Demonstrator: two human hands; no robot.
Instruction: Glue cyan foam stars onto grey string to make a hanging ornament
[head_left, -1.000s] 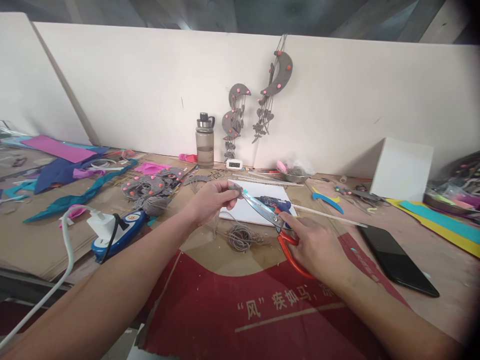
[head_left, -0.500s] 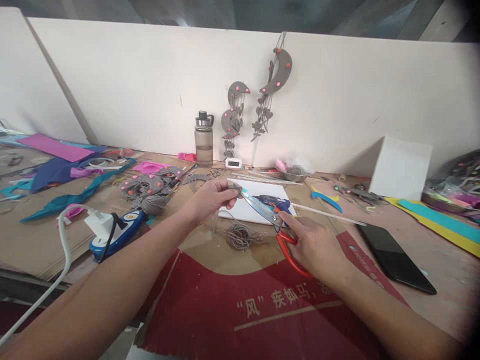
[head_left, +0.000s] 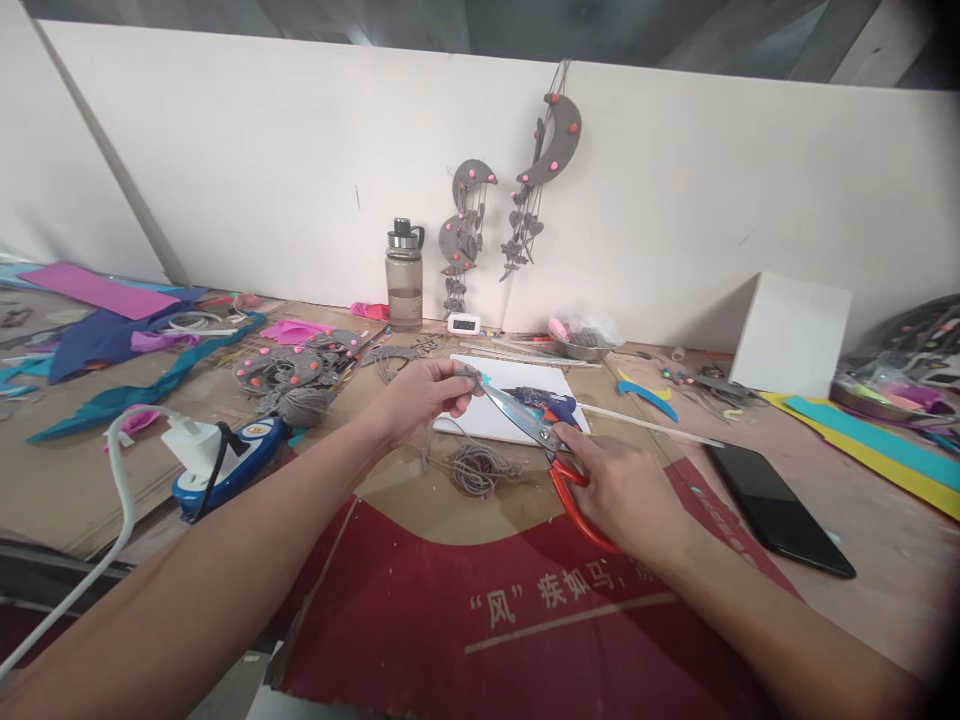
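Observation:
My left hand [head_left: 421,398] pinches a small grey felt piece [head_left: 470,373] between thumb and fingers. Red-handled scissors [head_left: 546,437] are gripped in my right hand [head_left: 619,485], their blade tips at the grey piece. Whether the blades are parted there is too fine to tell. Below the scissors lies a loose coil of grey cord [head_left: 480,470] on the cardboard. Behind the blades, a dark blue glue gun [head_left: 551,403] rests on a white board [head_left: 469,428], with a white glue stick [head_left: 645,424] reaching right from its back.
A black phone [head_left: 780,510] lies right of my right hand. To the left sit a blue power strip [head_left: 225,475] with a white plug and grey felt crescents [head_left: 277,370] with pink dots. A water bottle [head_left: 405,285] stands by the back panel, where felt moon hangings [head_left: 559,145] hang.
Both hands, the felt piece and the scissors hold nearly the same pose. The whole view has shifted slightly.

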